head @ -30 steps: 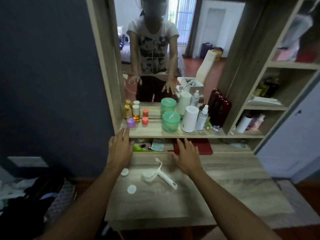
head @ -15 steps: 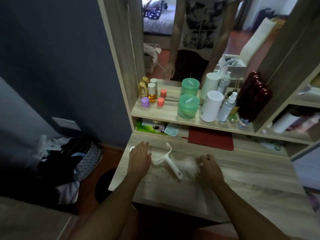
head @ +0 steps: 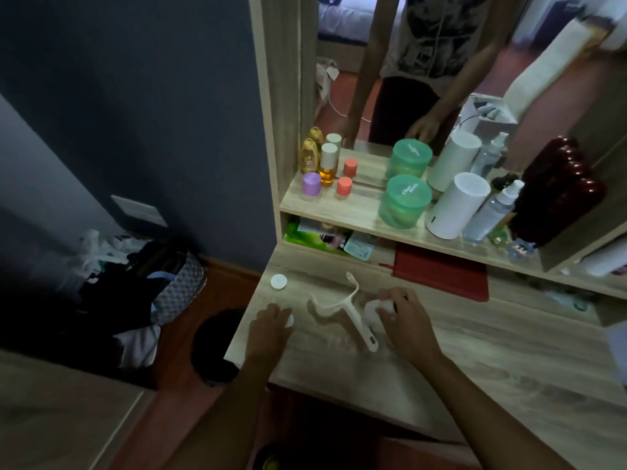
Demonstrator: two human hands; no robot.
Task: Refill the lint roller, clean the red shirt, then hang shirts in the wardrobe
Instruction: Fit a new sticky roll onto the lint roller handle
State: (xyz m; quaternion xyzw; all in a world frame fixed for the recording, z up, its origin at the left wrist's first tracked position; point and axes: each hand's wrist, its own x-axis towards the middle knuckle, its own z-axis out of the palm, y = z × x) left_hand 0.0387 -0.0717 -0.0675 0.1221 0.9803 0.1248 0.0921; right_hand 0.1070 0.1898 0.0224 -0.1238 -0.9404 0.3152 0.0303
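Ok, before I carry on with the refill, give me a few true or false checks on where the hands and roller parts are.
1. The lint roller frame lies on the desk between the two hands. True.
2. The right hand is open and holds nothing. False: its fingers curl round a white object, blurred.
3. The left hand grips the frame's handle. False: it rests over a white cap near the desk's left edge.
4. Another white cap lies apart, untouched. True.
5. The green tub stands on the shelf. True.

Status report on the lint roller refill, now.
Left hand open, fingers on a white cap. Right hand grips a white roll. Empty roller frame lies between them on the desk. Nothing blocking.
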